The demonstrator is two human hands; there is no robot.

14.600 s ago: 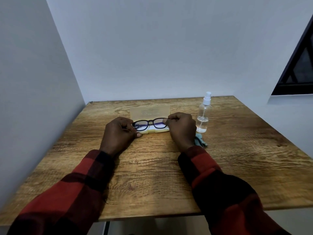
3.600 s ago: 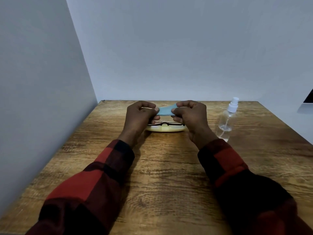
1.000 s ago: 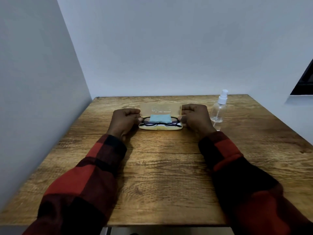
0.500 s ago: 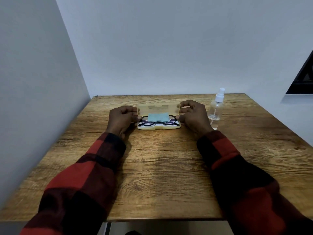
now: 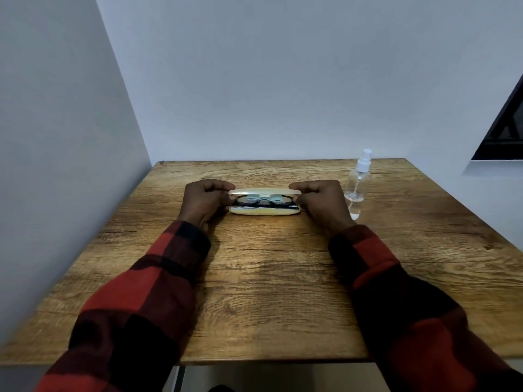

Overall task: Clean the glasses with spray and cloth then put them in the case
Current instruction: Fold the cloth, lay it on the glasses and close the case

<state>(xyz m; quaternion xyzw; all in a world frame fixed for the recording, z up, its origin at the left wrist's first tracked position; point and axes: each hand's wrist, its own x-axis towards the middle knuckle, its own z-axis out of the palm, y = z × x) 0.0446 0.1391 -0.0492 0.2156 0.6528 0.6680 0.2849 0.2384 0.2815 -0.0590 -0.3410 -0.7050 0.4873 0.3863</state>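
The glasses [image 5: 261, 204], dark-framed with rounded lenses, lie folded inside a cream, oblong hard-shell case [image 5: 264, 210] that sits on the far middle of the table, its long side running left to right. A pale blue-green cloth [image 5: 264, 197], soft and creased, rests on top of the frames inside the case. The case lid [image 5: 264, 191], a smooth rounded shell of the same cream plastic, is lowered most of the way over the base, leaving only a narrow slot through which the frames and cloth show. The left hand [image 5: 202, 203] is at the left end of the case, fingers curled over the lid's edge and the thumb at the base, pinching that end. The right hand [image 5: 321, 200] mirrors it at the right end, fingers curled on top of the lid and thumb toward the base. Both wrists come out of red-and-black checked sleeves [image 5: 147, 301] that run toward the near edge. Just right of the right hand stands a clear plastic spray bottle [image 5: 356, 190], upright, slim and cylindrical with a white pump nozzle, holding a little clear liquid. The table [image 5: 268, 278] is a wooden top with strong brown grain and knots, set into a corner of plain pale walls [image 5: 283, 80]. At the far right, a dark window frame [image 5: 506, 128] cuts into the wall.
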